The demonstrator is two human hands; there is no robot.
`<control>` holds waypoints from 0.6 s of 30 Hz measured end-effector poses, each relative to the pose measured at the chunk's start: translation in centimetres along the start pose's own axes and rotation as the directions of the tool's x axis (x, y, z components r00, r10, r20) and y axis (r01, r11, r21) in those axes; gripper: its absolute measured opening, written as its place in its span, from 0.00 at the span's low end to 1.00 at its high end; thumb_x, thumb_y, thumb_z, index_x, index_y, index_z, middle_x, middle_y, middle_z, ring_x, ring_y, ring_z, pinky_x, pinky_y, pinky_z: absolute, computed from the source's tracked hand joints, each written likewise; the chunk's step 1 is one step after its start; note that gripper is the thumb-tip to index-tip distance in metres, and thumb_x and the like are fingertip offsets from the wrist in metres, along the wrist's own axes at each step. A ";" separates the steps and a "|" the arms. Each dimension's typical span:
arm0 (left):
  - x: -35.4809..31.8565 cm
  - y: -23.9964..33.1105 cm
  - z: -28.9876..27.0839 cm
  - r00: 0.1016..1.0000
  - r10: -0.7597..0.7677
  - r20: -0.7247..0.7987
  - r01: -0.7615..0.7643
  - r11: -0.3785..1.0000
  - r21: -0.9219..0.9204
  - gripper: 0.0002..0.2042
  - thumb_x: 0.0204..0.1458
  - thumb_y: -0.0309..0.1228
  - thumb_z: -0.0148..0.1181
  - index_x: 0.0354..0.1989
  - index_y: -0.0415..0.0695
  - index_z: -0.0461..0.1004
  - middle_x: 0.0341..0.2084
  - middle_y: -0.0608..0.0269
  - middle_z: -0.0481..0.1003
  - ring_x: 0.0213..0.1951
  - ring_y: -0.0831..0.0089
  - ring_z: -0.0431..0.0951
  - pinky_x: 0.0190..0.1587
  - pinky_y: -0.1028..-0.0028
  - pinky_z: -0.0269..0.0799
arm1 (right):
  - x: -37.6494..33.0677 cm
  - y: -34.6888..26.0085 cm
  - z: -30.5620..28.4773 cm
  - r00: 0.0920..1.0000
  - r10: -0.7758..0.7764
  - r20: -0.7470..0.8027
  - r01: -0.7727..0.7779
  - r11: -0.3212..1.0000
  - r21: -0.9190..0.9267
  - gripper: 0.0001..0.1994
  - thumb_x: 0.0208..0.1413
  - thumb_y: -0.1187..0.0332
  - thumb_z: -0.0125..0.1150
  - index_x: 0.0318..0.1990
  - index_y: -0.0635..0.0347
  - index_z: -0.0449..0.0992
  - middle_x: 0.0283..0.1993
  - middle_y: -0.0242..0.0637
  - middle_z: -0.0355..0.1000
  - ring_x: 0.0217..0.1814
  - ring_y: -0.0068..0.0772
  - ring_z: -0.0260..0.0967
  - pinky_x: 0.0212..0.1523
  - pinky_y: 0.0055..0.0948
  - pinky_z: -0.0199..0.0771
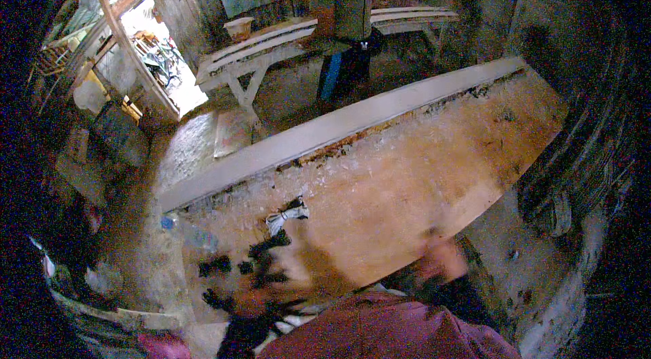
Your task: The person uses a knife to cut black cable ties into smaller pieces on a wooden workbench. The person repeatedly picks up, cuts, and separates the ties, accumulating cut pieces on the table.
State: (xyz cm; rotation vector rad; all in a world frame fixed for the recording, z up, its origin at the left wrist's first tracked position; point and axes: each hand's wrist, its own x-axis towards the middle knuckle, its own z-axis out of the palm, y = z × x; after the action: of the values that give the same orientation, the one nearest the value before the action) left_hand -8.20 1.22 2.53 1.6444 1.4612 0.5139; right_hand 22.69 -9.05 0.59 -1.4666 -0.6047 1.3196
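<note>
A wide brown tabletop (407,176) with pale smears and dark stains slants across the view in front of me. My left hand (254,294) is over its near left part, among several black patches; whether these are a glove or loose things I cannot make out. Just beyond it lies a crumpled white and black thing (288,216), perhaps a rag. At the near edge, to the right, my right hand (442,261) is smeared by motion, its fingers unclear. Along the far edge of the table runs a long pale plank (352,125).
Another person (339,0) stands beyond the table at a long bench (278,47) that bears pale planks. A tub (239,28) sits on that bench. A bright doorway (159,54) opens at the far left. A small blue thing (167,223) is at the table's left corner.
</note>
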 end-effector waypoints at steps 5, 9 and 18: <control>1.6 -4.1 -5.0 0.989 -0.048 0.139 0.070 0.985 -0.160 0.15 0.37 0.29 0.57 0.36 0.39 0.67 0.27 0.63 0.71 0.29 0.75 0.70 0.33 0.75 0.66 | -0.9 -2.1 -5.7 0.941 -0.184 -0.285 0.215 0.974 0.079 0.09 0.46 0.64 0.51 0.24 0.55 0.60 0.12 0.29 0.56 0.08 0.20 0.50 0.06 0.20 0.52; 4.4 -5.6 -1.9 0.972 0.222 0.073 -0.197 0.947 -0.256 0.14 0.35 0.26 0.57 0.34 0.39 0.67 0.28 0.63 0.70 0.29 0.75 0.69 0.32 0.75 0.65 | 3.3 2.6 -4.0 0.970 -0.003 -0.243 0.058 0.974 0.221 0.11 0.45 0.62 0.54 0.24 0.56 0.60 0.13 0.30 0.58 0.10 0.24 0.55 0.08 0.23 0.55; 7.6 -3.6 1.8 0.919 0.354 0.174 -0.263 0.878 -0.400 0.24 0.33 0.26 0.60 0.43 0.39 0.60 0.28 0.65 0.69 0.29 0.77 0.69 0.32 0.77 0.66 | 8.2 10.5 -1.5 0.974 -0.088 -0.209 0.055 0.986 -0.157 0.19 0.45 0.72 0.52 0.39 0.55 0.47 0.20 0.35 0.60 0.15 0.26 0.60 0.14 0.24 0.63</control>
State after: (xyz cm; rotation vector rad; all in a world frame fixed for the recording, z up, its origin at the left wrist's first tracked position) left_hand -7.22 7.69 -3.08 1.5748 0.8588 0.6935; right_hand 23.64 -6.07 -12.47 -1.6696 -0.6192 1.0599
